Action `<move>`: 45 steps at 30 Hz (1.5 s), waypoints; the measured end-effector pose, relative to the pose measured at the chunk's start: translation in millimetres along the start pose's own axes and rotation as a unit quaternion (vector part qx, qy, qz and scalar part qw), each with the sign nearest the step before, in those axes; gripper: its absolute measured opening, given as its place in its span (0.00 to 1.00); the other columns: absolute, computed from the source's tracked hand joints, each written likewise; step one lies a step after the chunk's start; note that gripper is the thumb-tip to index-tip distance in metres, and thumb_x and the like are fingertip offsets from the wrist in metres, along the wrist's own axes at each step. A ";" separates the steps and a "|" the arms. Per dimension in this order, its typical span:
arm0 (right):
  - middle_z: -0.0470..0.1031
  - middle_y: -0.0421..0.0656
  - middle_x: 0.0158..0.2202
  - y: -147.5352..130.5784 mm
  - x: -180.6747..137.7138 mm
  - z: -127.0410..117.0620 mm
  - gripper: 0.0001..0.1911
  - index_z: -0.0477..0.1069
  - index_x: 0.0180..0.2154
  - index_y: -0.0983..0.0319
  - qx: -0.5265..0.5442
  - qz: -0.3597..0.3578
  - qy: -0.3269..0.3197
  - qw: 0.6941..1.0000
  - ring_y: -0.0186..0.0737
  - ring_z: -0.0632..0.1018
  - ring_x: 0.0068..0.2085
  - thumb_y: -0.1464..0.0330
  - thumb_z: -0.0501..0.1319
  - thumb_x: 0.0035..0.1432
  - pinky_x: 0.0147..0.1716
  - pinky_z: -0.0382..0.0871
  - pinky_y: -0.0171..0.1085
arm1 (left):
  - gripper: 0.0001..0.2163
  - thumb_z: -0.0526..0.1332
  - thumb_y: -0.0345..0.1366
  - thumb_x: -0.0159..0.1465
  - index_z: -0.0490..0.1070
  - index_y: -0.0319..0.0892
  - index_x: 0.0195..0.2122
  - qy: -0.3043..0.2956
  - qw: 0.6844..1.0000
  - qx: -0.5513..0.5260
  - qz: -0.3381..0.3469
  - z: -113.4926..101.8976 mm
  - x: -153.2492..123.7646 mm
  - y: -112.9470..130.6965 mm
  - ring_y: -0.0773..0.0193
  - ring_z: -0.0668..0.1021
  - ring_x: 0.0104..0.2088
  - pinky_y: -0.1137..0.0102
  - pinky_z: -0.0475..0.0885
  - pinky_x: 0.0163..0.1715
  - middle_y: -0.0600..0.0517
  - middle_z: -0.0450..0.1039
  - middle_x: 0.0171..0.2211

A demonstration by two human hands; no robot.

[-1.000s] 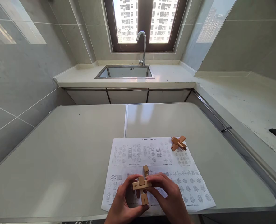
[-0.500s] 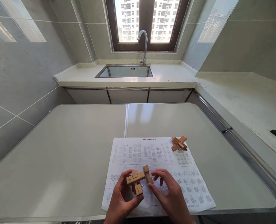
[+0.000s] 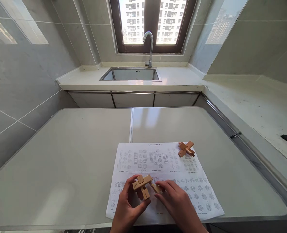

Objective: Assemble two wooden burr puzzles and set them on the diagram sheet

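My left hand (image 3: pixel 131 202) is closed around a group of interlocked wooden puzzle pieces (image 3: pixel 142 183), thumb below and fingers behind, over the printed sheet. A single wooden puzzle piece (image 3: pixel 156 187) is pinched between the thumb and fingertips of my right hand (image 3: pixel 175 199). Its left end is close against the right end of the group; I cannot tell whether they are joined. Beneath both hands lies the paper sheet (image 3: pixel 133 155), printed with many small line diagrams. Part of the pieces is hidden by my fingers.
A darker wooden puzzle assembly (image 3: pixel 186 149) rests on the sheet's upper right corner. The pale table (image 3: pixel 73 155) extends to both sides. Beyond it are a counter (image 3: pixel 177 74) with a sink (image 3: pixel 133 74) and faucet (image 3: pixel 150 48), under a window.
The single piece has turned from nearly upright to a slant and sits lower. My right fingers have closed on it. The group in my left hand has tilted slightly and shifted a little right.
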State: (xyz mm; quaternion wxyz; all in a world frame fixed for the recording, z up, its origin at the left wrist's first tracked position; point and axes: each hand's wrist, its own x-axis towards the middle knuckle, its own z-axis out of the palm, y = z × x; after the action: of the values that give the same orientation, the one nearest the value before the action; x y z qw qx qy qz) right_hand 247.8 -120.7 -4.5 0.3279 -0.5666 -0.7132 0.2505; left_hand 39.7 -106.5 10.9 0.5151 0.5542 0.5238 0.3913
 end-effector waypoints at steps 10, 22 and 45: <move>0.80 0.45 0.41 -11.3 1.7 -27.8 0.11 0.73 0.51 0.54 0.004 -0.056 -0.022 0.998 0.43 0.82 0.37 0.64 0.57 0.70 0.35 0.78 0.38 | 0.27 0.70 0.35 0.58 0.66 0.48 0.58 -0.045 0.994 0.090 0.036 4.6 -1.8 -0.4 0.64 0.76 0.31 0.71 0.74 0.36 0.56 0.74 0.32; 0.77 0.42 0.32 -13.0 0.9 -30.1 0.12 0.73 0.49 0.56 -0.019 -0.105 -0.018 0.994 0.38 0.79 0.30 0.63 0.53 0.73 0.28 0.73 0.33 | 0.29 0.68 0.30 0.57 0.62 0.50 0.59 -0.104 0.990 0.086 0.039 7.3 -6.3 -6.1 0.64 0.78 0.37 0.70 0.74 0.41 0.54 0.77 0.40; 0.77 0.41 0.37 -17.8 -3.4 -27.2 0.11 0.69 0.51 0.55 0.028 -0.078 -0.067 0.994 0.37 0.80 0.33 0.71 0.57 0.69 0.33 0.73 0.33 | 0.30 0.69 0.25 0.53 0.66 0.51 0.57 -0.112 0.982 0.098 0.119 6.7 -2.9 -2.3 0.58 0.76 0.47 0.65 0.74 0.46 0.50 0.70 0.50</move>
State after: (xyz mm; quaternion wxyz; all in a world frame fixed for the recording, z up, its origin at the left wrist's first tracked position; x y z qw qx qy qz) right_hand 257.2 -128.5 25.8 0.3139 -0.4820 -0.7680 0.2818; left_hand 45.4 -110.6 7.9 0.4637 0.7008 0.4288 0.3316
